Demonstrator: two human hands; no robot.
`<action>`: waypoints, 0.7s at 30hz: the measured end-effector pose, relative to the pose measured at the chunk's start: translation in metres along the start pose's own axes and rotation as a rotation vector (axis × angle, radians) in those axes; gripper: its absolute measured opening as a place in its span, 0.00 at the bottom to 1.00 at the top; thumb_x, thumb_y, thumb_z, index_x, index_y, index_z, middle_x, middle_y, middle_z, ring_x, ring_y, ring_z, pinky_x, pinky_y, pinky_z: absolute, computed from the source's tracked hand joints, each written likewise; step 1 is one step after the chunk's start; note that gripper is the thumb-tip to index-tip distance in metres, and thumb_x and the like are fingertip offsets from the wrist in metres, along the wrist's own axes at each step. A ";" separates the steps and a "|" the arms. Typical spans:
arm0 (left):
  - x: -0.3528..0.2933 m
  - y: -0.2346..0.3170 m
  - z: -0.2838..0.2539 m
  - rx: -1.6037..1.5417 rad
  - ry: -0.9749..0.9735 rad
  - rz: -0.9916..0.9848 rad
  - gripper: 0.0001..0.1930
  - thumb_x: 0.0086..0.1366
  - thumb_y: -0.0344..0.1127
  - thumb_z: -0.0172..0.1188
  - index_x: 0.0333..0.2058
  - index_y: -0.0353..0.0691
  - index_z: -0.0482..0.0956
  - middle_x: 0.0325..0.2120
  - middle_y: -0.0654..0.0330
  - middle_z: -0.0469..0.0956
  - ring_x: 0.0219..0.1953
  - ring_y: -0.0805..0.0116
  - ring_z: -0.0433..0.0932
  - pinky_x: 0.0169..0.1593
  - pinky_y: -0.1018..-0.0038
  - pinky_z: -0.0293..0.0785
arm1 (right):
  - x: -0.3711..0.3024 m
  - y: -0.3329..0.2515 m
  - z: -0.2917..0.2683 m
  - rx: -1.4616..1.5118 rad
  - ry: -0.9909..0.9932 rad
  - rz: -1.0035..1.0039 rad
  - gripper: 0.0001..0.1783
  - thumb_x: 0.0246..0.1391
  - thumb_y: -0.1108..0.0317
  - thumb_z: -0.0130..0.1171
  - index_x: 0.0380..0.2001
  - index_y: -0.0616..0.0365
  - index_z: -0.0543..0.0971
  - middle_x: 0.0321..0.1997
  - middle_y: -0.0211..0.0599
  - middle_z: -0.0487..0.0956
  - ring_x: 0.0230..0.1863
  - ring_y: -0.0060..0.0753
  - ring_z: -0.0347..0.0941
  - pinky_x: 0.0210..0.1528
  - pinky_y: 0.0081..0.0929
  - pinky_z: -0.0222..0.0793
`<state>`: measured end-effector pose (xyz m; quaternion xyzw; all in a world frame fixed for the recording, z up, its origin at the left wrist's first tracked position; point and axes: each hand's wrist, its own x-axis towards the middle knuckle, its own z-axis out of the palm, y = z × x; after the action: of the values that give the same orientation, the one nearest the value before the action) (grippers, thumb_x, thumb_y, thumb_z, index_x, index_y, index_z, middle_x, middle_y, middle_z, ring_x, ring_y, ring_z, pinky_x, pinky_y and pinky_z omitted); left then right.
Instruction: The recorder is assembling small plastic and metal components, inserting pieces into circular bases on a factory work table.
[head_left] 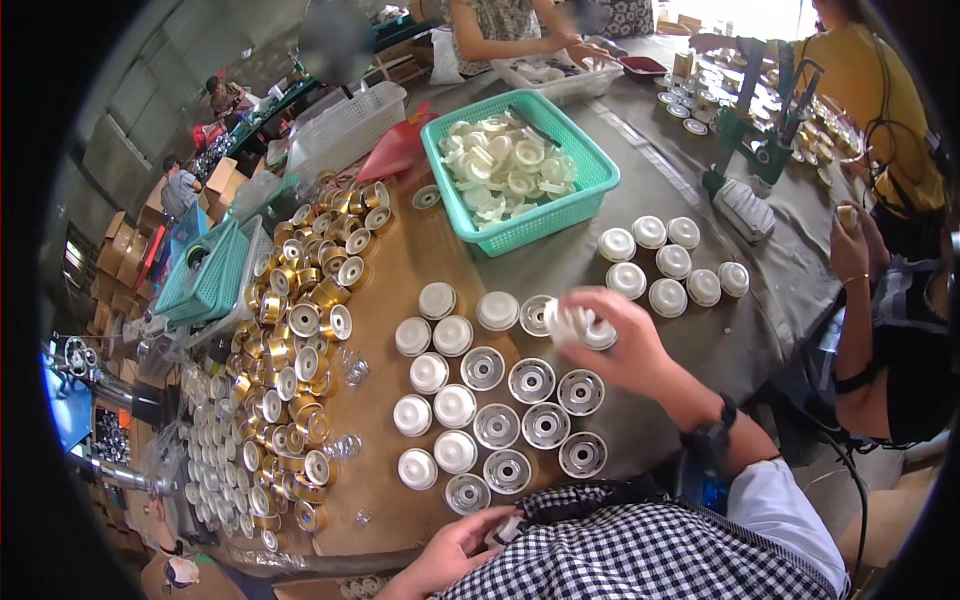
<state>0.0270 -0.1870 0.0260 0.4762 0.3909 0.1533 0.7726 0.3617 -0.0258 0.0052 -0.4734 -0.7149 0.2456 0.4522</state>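
Note:
My right hand (pixel 625 345) is closed on a white plastic cap (pixel 568 322), blurred by motion, above the far end of a group of round metal cups. Another white-topped cup (pixel 600 335) shows partly under its fingers. Down at the front edge, close to the checkered cloth, my left hand (pixel 455 555) curls around a white plastic piece (pixel 503 532), partly hidden. Between the hands stand several open silver cups (pixel 545 425) with ringed centres. To their left, several cups carry white caps (pixel 455 407). A bare cup (pixel 537 314) sits just left of my right hand.
A green basket (pixel 597 205) of translucent white caps stands at the far middle. Gold-sided cups (pixel 300 375) lie heaped on the left. More white-capped cups (pixel 668 297) stand at right. A green hand press (pixel 755 150) and a co-worker's hands (pixel 858 245) are beyond.

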 end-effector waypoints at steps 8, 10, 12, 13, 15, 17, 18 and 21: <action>0.070 0.040 -0.010 0.726 0.753 0.679 0.29 0.65 0.25 0.63 0.64 0.34 0.67 0.59 0.51 0.72 0.62 0.58 0.71 0.63 0.62 0.68 | 0.018 0.063 0.068 -0.563 -0.161 0.053 0.28 0.49 0.57 0.71 0.54 0.50 0.81 0.58 0.39 0.79 0.62 0.45 0.72 0.63 0.43 0.67; 0.093 0.047 -0.029 0.830 0.764 0.702 0.29 0.64 0.26 0.63 0.64 0.34 0.68 0.60 0.49 0.71 0.62 0.55 0.71 0.64 0.61 0.68 | 0.009 0.072 0.075 -0.621 -0.101 -0.018 0.29 0.53 0.55 0.67 0.59 0.50 0.78 0.65 0.38 0.75 0.67 0.46 0.68 0.66 0.46 0.61; 0.117 0.056 -0.041 0.959 0.733 0.671 0.29 0.64 0.28 0.64 0.63 0.34 0.69 0.60 0.47 0.70 0.62 0.48 0.70 0.64 0.61 0.67 | 0.003 0.071 0.076 -0.677 -0.108 -0.046 0.30 0.55 0.54 0.65 0.60 0.50 0.77 0.67 0.39 0.73 0.69 0.48 0.66 0.68 0.47 0.60; 0.130 0.061 -0.046 0.993 0.703 0.619 0.29 0.63 0.30 0.64 0.63 0.34 0.69 0.60 0.46 0.70 0.62 0.45 0.70 0.65 0.61 0.67 | 0.002 0.072 0.075 -0.730 -0.107 -0.082 0.31 0.57 0.53 0.63 0.62 0.50 0.75 0.70 0.40 0.71 0.71 0.49 0.64 0.69 0.47 0.58; 0.151 0.051 -0.065 1.123 0.646 0.574 0.30 0.65 0.32 0.62 0.65 0.35 0.66 0.62 0.46 0.67 0.63 0.44 0.68 0.65 0.59 0.66 | 0.003 0.068 0.072 -0.742 -0.152 -0.068 0.32 0.60 0.51 0.60 0.64 0.50 0.73 0.72 0.40 0.69 0.72 0.51 0.62 0.71 0.48 0.56; 0.170 0.041 -0.076 1.366 0.594 0.446 0.32 0.66 0.35 0.61 0.67 0.37 0.63 0.63 0.48 0.66 0.65 0.48 0.67 0.66 0.56 0.64 | 0.006 0.059 0.068 -0.681 -0.205 -0.024 0.32 0.59 0.52 0.61 0.65 0.50 0.73 0.72 0.40 0.68 0.72 0.53 0.62 0.71 0.49 0.56; 0.175 0.029 -0.086 1.399 0.548 0.325 0.36 0.68 0.40 0.58 0.71 0.38 0.57 0.69 0.48 0.59 0.72 0.51 0.58 0.73 0.54 0.53 | 0.007 0.054 0.067 -0.653 -0.232 0.007 0.34 0.59 0.51 0.61 0.66 0.50 0.71 0.73 0.40 0.66 0.72 0.54 0.61 0.71 0.51 0.56; 0.181 0.032 -0.080 1.612 0.562 0.343 0.41 0.69 0.45 0.58 0.73 0.36 0.51 0.74 0.48 0.51 0.76 0.54 0.48 0.76 0.52 0.40 | 0.004 0.056 0.065 -0.657 -0.225 0.024 0.35 0.59 0.51 0.62 0.67 0.49 0.70 0.74 0.40 0.65 0.73 0.54 0.60 0.71 0.52 0.56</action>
<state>0.0887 -0.0117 -0.0492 0.8749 0.4793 0.0560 0.0408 0.3295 0.0069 -0.0673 -0.5722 -0.7954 0.0580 0.1911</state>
